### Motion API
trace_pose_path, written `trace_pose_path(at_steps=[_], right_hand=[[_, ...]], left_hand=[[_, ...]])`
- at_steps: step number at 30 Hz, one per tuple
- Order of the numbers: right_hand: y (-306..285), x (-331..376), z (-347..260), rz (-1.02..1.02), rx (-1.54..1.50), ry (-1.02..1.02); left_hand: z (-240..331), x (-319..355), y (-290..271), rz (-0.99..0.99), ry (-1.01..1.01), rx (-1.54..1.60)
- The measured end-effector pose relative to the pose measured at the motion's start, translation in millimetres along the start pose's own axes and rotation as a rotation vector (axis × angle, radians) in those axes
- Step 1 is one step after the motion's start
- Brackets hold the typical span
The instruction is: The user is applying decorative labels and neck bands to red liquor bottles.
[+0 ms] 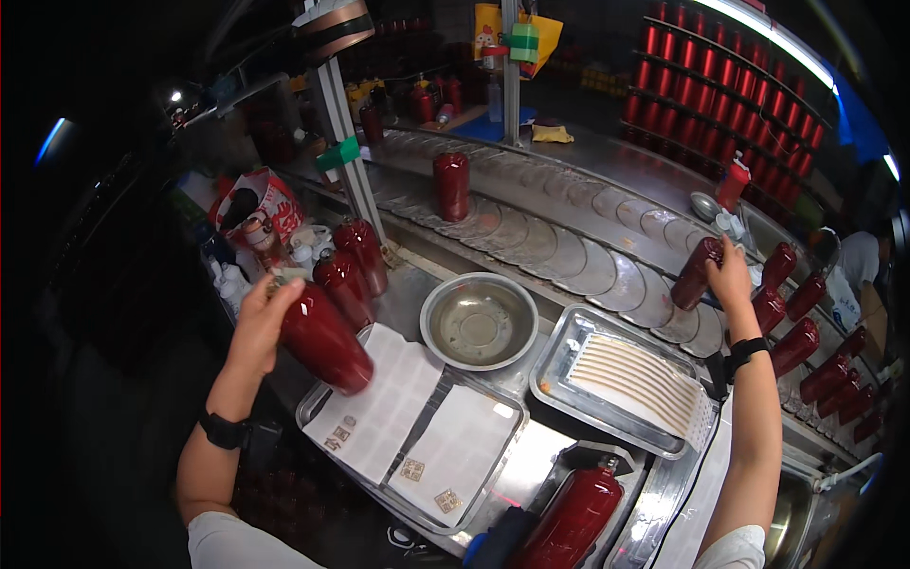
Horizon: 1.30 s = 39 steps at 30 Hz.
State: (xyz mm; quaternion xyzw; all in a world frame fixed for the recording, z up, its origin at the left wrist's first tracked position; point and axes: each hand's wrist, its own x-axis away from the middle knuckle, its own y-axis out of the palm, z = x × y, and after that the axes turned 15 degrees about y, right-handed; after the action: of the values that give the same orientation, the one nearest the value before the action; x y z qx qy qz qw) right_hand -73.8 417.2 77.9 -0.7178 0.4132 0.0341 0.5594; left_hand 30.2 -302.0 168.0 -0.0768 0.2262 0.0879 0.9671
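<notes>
My left hand [258,321] is closed around the top of a glossy dark red bottle [327,343], tilted above the left white sheet [379,398]. Out to the right, my right hand [730,277] grips another red bottle [694,275] near its top, over the plate conveyor [592,266]. Between the hands stands a metal bowl [479,322] of liquid. Gold decals [447,500] remain on the white sheets in a shallow metal tray [517,408]. A second tray [550,389] holds a sheet of gold-brown strips [630,375]. At the front, a red bottle [580,512] lies in a metal holder.
More red bottles [341,284] stand left of the bowl, and a single one [451,187] rides the conveyor. Several others [794,346] line the right side. A metal post [351,161] rises behind the bench. Racks of red bottles [720,85] fill the back right.
</notes>
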Motion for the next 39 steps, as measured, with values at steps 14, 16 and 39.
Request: trace_pose_path(at_steps=[14, 16, 39], right_hand=[[-31, 5, 89, 0.225, -0.03, 0.046], [-66, 6, 82, 0.148, -0.034, 0.048], [-258, 304, -301, -0.545, -0.772, -0.75]], left_hand=[[-175, -96, -104, 0.281, 0.254, -0.541], [-184, -100, -103, 0.297, 0.252, -0.616], [61, 130, 87, -0.589, 0.455, 0.18]])
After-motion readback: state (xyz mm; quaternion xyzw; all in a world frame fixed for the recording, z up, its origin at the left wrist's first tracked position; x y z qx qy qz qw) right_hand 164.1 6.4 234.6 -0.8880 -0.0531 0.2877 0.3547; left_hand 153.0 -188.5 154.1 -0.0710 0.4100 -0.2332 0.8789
